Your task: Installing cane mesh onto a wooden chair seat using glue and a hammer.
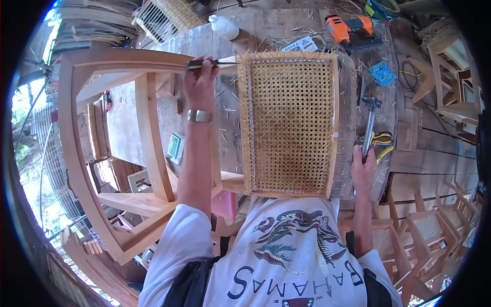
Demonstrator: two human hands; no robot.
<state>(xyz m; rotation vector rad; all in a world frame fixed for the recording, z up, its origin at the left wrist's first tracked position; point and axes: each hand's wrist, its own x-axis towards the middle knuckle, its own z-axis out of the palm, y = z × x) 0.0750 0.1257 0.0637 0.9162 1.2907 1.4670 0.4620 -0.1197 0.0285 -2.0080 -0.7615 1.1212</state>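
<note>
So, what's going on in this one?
A person has a woven cane panel in a wooden frame in front of them. Their left hand holds a yellow-and-black handled tool, its shaft pointing at the panel's far left corner; whether the tip touches is unclear. Their right hand holds a hammer off the panel's right side, beside yellow-handled pliers.

Tally: two bare hands, left hand [199,84] and right hand [363,168]; one cane panel [289,123].
I count one hammer [369,125], one screwdriver-like tool [194,65], one pair of pliers [381,137], one orange nail gun [338,29], one white bottle [224,28], one wristwatch [200,116]. Wooden chairs [427,229]: two at least, too crowded for a sure number.
</note>
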